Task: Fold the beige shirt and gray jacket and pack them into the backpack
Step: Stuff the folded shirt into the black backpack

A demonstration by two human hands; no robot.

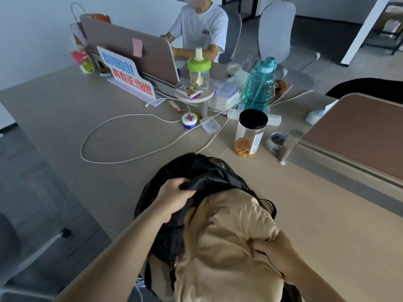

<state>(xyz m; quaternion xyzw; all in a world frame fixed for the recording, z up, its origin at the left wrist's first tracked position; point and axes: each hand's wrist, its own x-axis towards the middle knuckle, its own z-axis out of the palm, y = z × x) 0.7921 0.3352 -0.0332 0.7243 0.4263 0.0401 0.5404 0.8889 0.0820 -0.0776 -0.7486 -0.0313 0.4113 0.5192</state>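
A black backpack (202,168) lies on the desk in front of me with its mouth toward me. My left hand (174,197) grips the black flap at the opening and holds it up. The folded beige shirt (226,240) lies partly inside the opening, its far end under the flap. My right hand (277,256) grips the shirt's right edge, fingers curled into the cloth. No gray jacket can be seen.
Beyond the backpack stand a clear jar with a black lid (250,134), a tape roll (276,142), a teal water bottle (259,83) and white cables (122,118) looped on the desk (65,110). A person in a white shirt (200,29) sits behind a divider. Another divider (359,136) stands at right.
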